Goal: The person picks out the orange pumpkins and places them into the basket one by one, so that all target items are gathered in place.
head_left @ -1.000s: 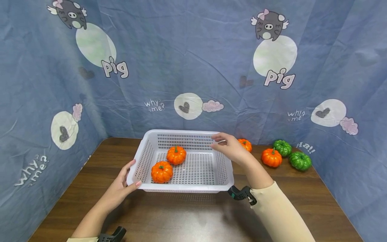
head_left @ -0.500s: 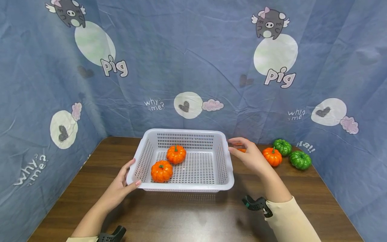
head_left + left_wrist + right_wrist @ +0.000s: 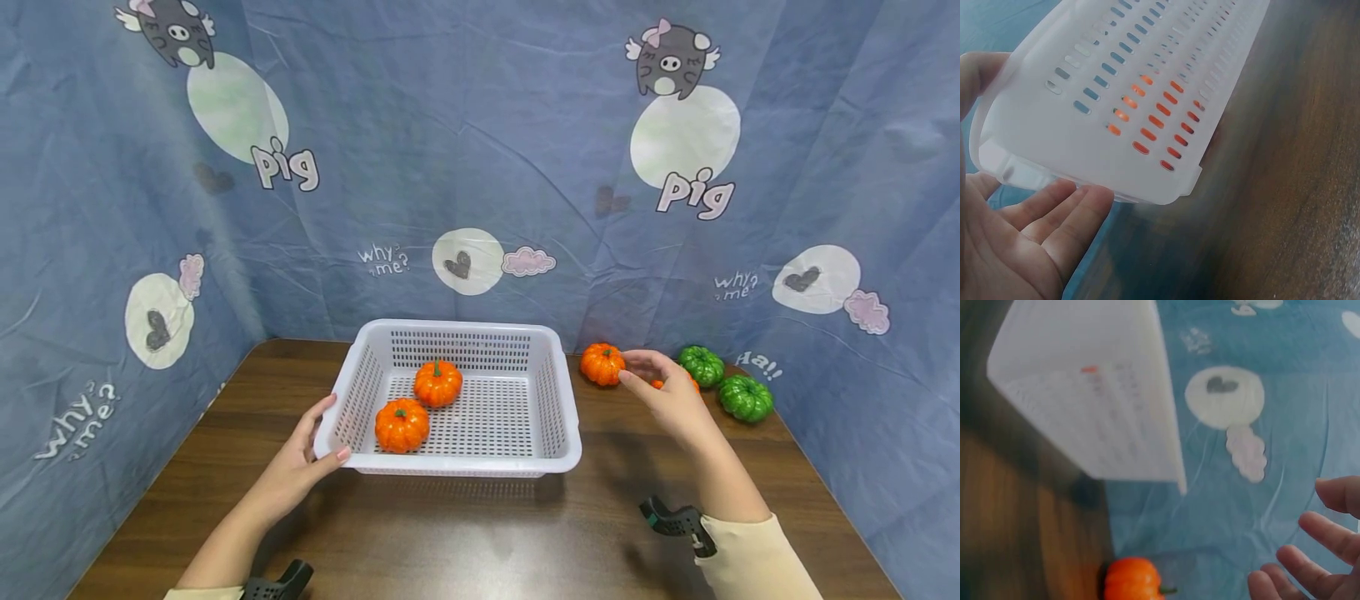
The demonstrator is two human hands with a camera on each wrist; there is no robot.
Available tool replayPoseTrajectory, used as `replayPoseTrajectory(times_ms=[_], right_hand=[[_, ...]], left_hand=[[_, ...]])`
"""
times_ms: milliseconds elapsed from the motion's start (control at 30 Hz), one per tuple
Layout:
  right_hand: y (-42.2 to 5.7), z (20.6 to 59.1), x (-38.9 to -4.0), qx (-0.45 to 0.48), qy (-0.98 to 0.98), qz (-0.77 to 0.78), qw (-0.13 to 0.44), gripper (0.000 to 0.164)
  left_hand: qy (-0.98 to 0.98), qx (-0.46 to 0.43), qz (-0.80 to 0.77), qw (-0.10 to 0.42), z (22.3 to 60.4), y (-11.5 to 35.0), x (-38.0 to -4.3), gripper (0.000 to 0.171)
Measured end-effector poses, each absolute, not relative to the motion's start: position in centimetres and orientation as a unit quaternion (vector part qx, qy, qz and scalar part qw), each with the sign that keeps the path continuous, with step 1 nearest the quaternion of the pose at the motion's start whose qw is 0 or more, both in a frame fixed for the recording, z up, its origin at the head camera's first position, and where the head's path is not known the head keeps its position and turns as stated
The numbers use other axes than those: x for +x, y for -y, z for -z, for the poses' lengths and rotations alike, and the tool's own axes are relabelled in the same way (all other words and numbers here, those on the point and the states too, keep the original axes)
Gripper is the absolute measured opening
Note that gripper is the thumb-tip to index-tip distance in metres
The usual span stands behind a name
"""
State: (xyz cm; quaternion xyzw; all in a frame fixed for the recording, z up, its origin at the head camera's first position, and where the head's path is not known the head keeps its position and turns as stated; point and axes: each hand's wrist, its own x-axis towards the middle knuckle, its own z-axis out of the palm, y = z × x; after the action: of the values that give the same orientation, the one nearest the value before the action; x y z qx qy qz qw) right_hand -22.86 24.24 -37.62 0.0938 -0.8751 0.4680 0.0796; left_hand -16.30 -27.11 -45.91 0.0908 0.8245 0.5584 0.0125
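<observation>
My left hand (image 3: pixel 288 471) holds the left end of a white perforated plastic basket (image 3: pixel 480 465), thumb over the rim and fingers along the outside, as the left wrist view also shows. Two small orange pumpkins (image 3: pixel 402 426) lie in the basket's left half. Beyond the basket's right side, my right hand (image 3: pixel 667 404) hangs over the table with nothing in it, fingers loosely bent. Just left of its fingertips lies an orange pumpkin (image 3: pixel 602 364). Another orange pumpkin (image 3: pixel 693 382) is mostly hidden behind that hand.
Two green pumpkins (image 3: pixel 746 399) lie at the back right of the brown wooden table (image 3: pixel 450 533). A blue cloth (image 3: pixel 480 167) printed with pigs hangs around the back and sides. Each wrist carries a black mount (image 3: pixel 678 523).
My right hand has moved right, from over the basket's right rim to beside the orange pumpkins, uncovering one and covering another. My left hand and the basket have stayed put.
</observation>
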Motion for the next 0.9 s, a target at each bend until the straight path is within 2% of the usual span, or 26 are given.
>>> replayPoseTrajectory(times_ms=[267,500,733,900], right_hand=[[-26.5,39.2,-22.9,0.020,0.875,-0.469,0.116,0.046],[-28.3,41.1,-23.7,-0.026,0.866,-0.478,0.148,0.042],[-30.0,42.9,-24.6,-0.083,0.860,-0.485,0.135,0.050],[-30.7,43.9,-25.1,-0.115,0.861,-0.468,0.160,0.046]], left_hand=[[-0.819,0.096,-0.565,0.010,46.0,27.1,-16.4,0.086],[-0.817,0.096,-0.568,0.008,46.0,27.0,-16.3,0.086],[-0.818,0.093,-0.568,0.010,46.0,27.1,-16.4,0.086],[-0.823,0.088,-0.561,0.010,46.0,27.1,-16.4,0.087]])
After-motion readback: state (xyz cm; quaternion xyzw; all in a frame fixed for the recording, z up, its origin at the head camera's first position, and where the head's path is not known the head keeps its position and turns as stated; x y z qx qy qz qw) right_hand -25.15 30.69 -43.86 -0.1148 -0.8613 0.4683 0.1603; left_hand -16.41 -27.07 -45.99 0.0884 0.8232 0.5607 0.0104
